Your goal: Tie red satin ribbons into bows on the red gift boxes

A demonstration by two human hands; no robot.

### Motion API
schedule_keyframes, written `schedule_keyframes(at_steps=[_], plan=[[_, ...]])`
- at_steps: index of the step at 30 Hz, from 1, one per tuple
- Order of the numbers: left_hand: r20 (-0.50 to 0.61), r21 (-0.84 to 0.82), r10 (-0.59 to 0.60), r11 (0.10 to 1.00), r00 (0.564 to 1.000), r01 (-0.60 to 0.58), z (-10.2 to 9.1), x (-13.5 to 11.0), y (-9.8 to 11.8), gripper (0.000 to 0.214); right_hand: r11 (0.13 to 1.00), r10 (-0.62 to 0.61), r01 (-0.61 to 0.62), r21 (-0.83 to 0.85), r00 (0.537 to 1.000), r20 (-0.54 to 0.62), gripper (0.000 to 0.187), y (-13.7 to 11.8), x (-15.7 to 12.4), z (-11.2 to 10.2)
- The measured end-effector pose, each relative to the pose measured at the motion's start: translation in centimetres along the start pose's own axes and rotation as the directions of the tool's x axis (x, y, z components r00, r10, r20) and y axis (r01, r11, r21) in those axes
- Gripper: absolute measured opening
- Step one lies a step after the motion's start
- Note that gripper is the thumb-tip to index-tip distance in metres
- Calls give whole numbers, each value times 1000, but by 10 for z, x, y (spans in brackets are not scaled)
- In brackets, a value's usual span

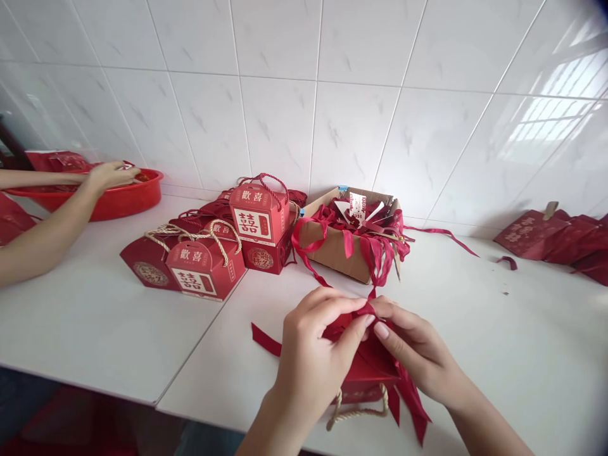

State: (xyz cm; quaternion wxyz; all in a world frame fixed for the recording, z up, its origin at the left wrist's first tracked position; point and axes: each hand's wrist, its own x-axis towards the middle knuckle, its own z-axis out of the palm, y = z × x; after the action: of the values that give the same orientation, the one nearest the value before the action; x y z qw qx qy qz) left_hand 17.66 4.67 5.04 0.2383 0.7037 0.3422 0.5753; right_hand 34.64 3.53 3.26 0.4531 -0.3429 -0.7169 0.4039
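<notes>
A small red gift box [368, 373] with a beige rope handle stands on the white table [522, 354] close to its near edge. My left hand [311, 354] and my right hand [415, 351] meet above the box, and both pinch a red ribbon [349, 323] on its top. One ribbon tail lies on the table to the left, others hang down the box's right side. Both hands are closed on the ribbon.
Finished red gift boxes [209, 266] with rope handles stand at centre left. A cardboard box [342, 250] full of red ribbons sits behind my hands. Flat red boxes [555, 237] lie at far right. Another person's arms [57, 215] reach into a red basin [118, 199] at left.
</notes>
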Motion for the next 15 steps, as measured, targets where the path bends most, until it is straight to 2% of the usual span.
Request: schedule_keyframes(at_steps=[5,10,15], plan=[[-1,-37,3,999,1000,-3,0,0,-4,11,983,104,-104,153,995,3,16,1,0,6],[16,-82,-50,995,999,51,1,1,-6,9,927,181,-159,340,983,-35,10,1,2,12],[12,-33,-103,994,995,103,-3,3,-4,7,935,217,-182,304,973,-83,16,-2,5,13]])
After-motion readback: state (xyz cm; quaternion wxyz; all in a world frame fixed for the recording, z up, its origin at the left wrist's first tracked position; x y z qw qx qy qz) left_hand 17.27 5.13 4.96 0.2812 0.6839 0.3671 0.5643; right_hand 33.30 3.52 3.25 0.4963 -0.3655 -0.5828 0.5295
